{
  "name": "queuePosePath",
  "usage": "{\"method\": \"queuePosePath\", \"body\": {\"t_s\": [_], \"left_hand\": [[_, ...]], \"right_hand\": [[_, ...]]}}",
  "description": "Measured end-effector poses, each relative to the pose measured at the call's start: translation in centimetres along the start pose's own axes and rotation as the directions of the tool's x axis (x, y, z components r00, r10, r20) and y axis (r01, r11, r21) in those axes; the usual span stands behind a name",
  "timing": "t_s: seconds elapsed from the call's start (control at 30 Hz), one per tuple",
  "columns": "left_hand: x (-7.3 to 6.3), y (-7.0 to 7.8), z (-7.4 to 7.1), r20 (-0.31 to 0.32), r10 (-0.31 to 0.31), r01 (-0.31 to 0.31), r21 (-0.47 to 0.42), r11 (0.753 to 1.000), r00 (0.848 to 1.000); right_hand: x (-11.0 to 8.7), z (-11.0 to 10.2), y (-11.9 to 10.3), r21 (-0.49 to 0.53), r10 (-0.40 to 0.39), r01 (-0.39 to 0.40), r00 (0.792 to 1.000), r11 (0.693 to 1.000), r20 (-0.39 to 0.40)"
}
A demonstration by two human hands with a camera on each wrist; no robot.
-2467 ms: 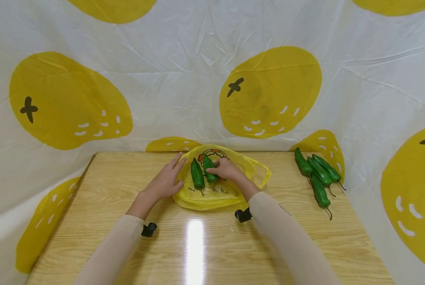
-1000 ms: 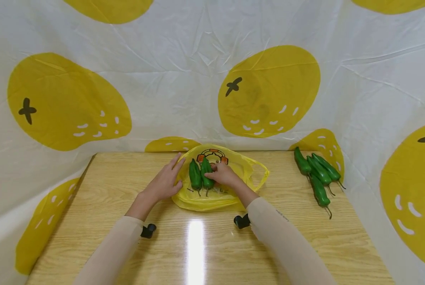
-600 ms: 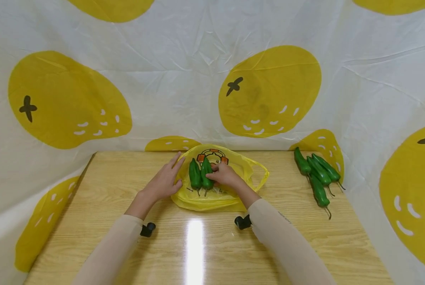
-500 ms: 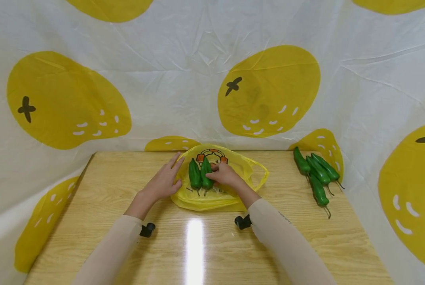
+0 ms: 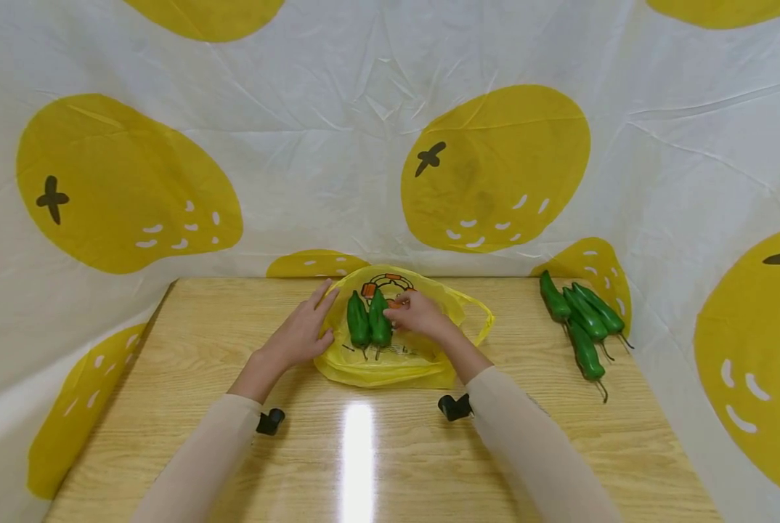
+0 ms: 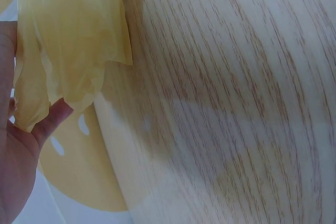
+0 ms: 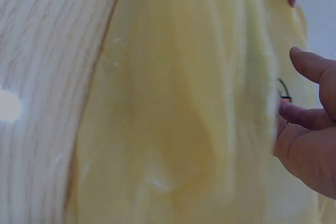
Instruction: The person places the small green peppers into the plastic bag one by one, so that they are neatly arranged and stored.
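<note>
A yellow plastic bag (image 5: 370,376) with a printed cartoon figure lies spread at the back middle of the table. Two green peppers, a left one (image 5: 358,323) and a right one (image 5: 380,328), sit side by side on it, stems toward me. My left hand (image 5: 301,330) touches the bag's left edge with straight fingers; the left wrist view shows its thumb (image 6: 55,119) against the yellow film. Just right of the right pepper is my right hand (image 5: 421,317). In the right wrist view, that hand (image 7: 310,135) has thumb and fingers apart with no pepper between them.
Several more green peppers (image 5: 585,314) lie in a cluster at the table's back right. The bag's handle loop (image 5: 484,327) sticks out to the right. A white cloth (image 5: 325,181) printed with yellow fruit hangs behind and beside the wooden table (image 5: 233,298).
The right hand has set the right pepper down closer to the left one, let go of it and drawn slightly right. The left hand has stayed on the bag's edge.
</note>
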State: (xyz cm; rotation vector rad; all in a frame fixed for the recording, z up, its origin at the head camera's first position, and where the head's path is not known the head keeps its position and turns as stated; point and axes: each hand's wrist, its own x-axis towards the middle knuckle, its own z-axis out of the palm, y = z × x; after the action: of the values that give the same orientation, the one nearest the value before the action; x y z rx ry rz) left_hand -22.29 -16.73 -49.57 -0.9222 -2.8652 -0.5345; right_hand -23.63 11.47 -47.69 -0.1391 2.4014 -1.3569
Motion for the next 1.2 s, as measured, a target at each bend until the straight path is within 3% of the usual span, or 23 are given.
{"method": "queuePosePath", "body": {"t_s": [0.2,0.57,0.87,1.2], "left_hand": [[0.1,0.2,-0.1,0.007,0.002,-0.002,-0.006,1.0,1.0],[0.0,0.2,-0.1,0.009,-0.003,0.003,0.001,1.0,1.0],[0.0,0.1,0.0,0.013,-0.008,0.008,0.004,1.0,1.0],[0.0,-0.2,0.1,0.019,-0.021,0.021,0.0,1.0,1.0]], "right_hand": [[-1.3,-1.6,-0.8,-0.029,-0.023,0.022,0.999,0.999,-0.03],[-4.5,-4.6,-1.2,0.106,-0.095,0.102,0.993,0.989,-0.063],[-7.4,-7.1,-0.3,0.085,-0.184,0.194,0.976,0.977,-0.115],[-10.3,-10.5,1.1,0.139,-0.239,0.269,0.95,0.953,-0.199]]}}
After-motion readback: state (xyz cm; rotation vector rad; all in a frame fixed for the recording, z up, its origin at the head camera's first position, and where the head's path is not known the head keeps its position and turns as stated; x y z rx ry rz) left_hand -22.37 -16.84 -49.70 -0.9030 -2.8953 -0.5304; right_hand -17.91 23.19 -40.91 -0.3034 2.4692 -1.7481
